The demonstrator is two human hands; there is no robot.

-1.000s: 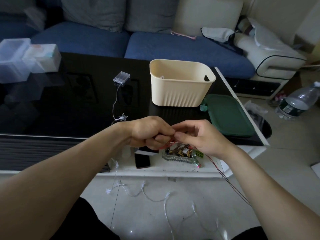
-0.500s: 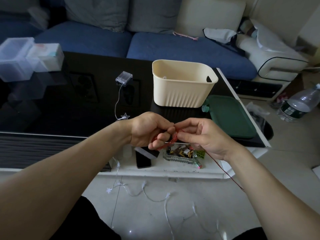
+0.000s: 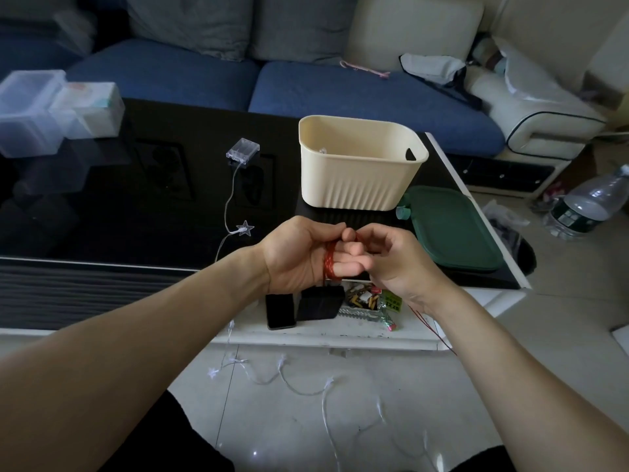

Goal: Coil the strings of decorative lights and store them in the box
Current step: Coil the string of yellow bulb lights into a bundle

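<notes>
Both hands meet over the near edge of the black table (image 3: pixel 102 216): the left hand (image 3: pixel 299 257) has a red light string (image 3: pixel 329 265) wound in a tight coil round its extended fingers, and the right hand (image 3: pixel 394 264) curls its fingers in against those fingertips, pinching the string at the top of the coil. A loose tail of red wire (image 3: pixel 432 330) trails down below the right wrist. Right behind the hands stands one cream ribbed box (image 3: pixel 357 178), open-topped, with something small and pale just visible inside against its far wall; what it is, I can't tell. Its green lid (image 3: pixel 452 229) lies flat just to its right. At far left sit two clear plastic containers (image 3: pixel 51 110), side by side, contents too blurred to name. One clear battery pack (image 3: pixel 242 150) lies mid-table, its wire running to one star light (image 3: pixel 245 228), and the white star string (image 3: pixel 299 379) drops off the edge onto the floor. On the white ledge: one dark phone (image 3: pixel 279 310), a black pouch (image 3: pixel 320 303), and a glass tray (image 3: pixel 362 306) of small bits. A green packet (image 3: pixel 392 303) bears writing, unreadable. One water bottle (image 3: pixel 592 204) lies at far right, label illegible.
</notes>
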